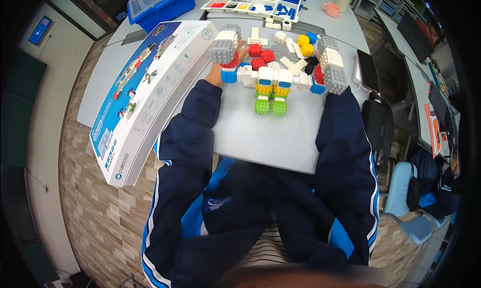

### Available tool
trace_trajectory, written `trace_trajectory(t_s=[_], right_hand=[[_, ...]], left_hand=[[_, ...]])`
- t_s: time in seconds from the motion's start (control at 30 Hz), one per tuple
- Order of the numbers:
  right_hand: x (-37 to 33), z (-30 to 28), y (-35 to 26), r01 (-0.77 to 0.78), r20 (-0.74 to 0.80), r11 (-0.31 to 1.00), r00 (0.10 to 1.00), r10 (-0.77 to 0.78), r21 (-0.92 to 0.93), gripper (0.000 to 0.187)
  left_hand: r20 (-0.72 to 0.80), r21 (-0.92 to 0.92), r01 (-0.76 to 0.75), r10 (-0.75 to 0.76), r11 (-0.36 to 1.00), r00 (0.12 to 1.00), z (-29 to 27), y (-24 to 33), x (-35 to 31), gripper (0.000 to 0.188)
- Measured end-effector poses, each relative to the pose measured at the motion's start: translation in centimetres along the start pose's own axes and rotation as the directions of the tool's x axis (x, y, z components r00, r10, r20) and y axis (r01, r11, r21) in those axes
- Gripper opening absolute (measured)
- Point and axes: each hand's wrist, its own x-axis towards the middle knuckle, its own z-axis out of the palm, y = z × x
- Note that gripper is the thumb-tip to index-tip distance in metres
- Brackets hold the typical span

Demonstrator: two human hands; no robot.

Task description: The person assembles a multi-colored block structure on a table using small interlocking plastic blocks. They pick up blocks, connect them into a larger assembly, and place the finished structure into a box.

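Note:
A jointed model of building blocks [273, 82] is held up above the near part of the table. Its two raised ends are grey, white, red and blue; yellow and green blocks hang at its middle. My left hand [242, 52] is closed round the left end, with part of the hand hidden behind the blocks. At the right end, my right hand [317, 54] grips the model from behind, and only a sliver of it shows. Behind the model lie loose red blocks [257, 57], yellow blocks [304, 42], and grey and white pieces.
A large white and blue box [145, 82] leans along the table's left side. Farther back are a blue bin [163, 7] and a white sorting tray [240, 10] of small parts. A phone [368, 70], a pink cup [331, 9] and a black bag [377, 127] are to the right.

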Motion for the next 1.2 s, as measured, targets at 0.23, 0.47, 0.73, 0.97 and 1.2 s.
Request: trace_trajectory(t_s=[0.23, 0.47, 0.73, 0.97, 1.2], right_hand=[[-5.2, 0.7, -3.5, 0.293, 0.001, 0.761, 0.934, -0.358, -0.579, 0.030], [-7.9, 0.4, -3.7, 0.240, 0.075, 0.857, 0.970, -0.232, -0.457, 0.070], [-6.7, 1.3, -4.8, 0.221, 0.033, 0.882, 0.973, -0.228, -0.416, 0.083], [-8.1, 1.8, -7.8, 0.190, -0.018, 0.838, 0.973, -0.232, -0.511, 0.068], [-8.6, 1.5, -10.0, 0.188, 0.088, 0.961, 0.981, -0.173, -0.201, 0.033]], left_hand=[[-0.140, -0.405, 0.087, -0.156, 0.910, 0.978, 0.7, 2.1, -2.1, 0.041], [-0.163, -0.294, 0.088, -0.141, 0.952, 0.977, 0.6, 2.4, -3.2, 0.043], [-0.145, -0.094, -0.100, 0.086, 0.990, 0.986, 2.6, -1.2, -2.7, 0.055], [-0.136, -0.020, -0.096, 0.092, 0.995, 0.986, 2.4, -1.4, -0.7, 0.044], [-0.065, 0.023, -0.234, 0.235, 0.972, 0.970, -0.3, 3.7, 0.0, 0.036]])
